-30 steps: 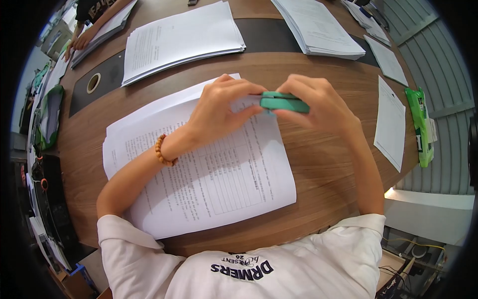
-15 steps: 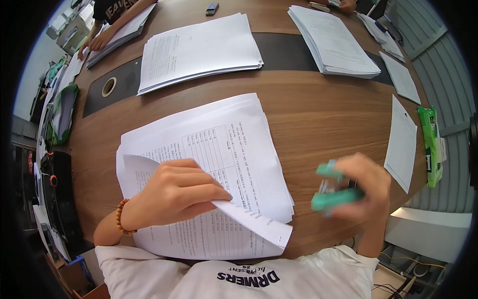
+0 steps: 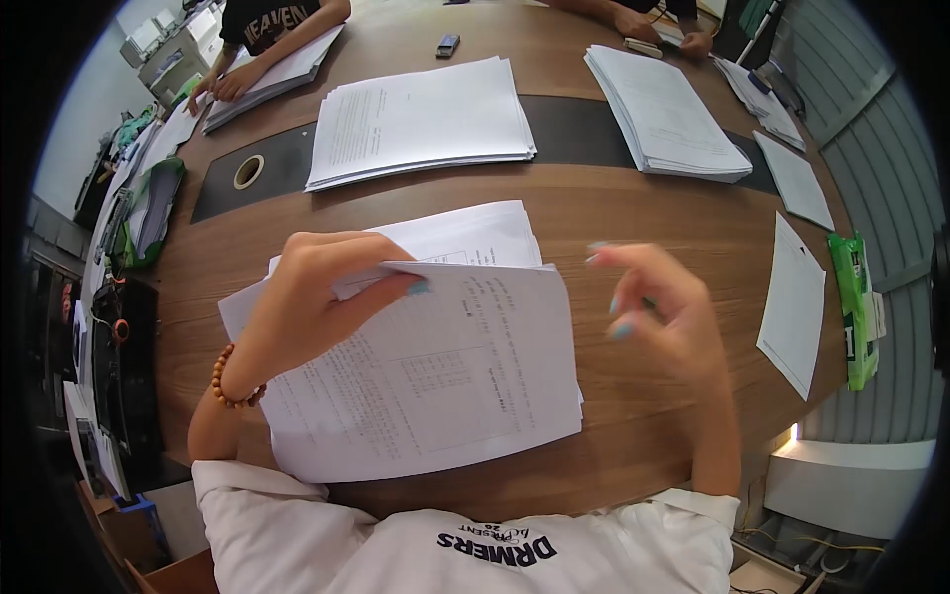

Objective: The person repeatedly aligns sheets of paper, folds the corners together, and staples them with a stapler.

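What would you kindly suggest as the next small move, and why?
Perhaps bring the right hand across to steady the raised paper: the left hand alone pinches its upper edge, while the right hand hovers apart, off to the side.

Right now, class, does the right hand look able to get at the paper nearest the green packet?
Probably yes: only bare table shows between the right hand and the paper, with no stack in the way. Whether that hand is holding something is unclear, so grasping is less certain.
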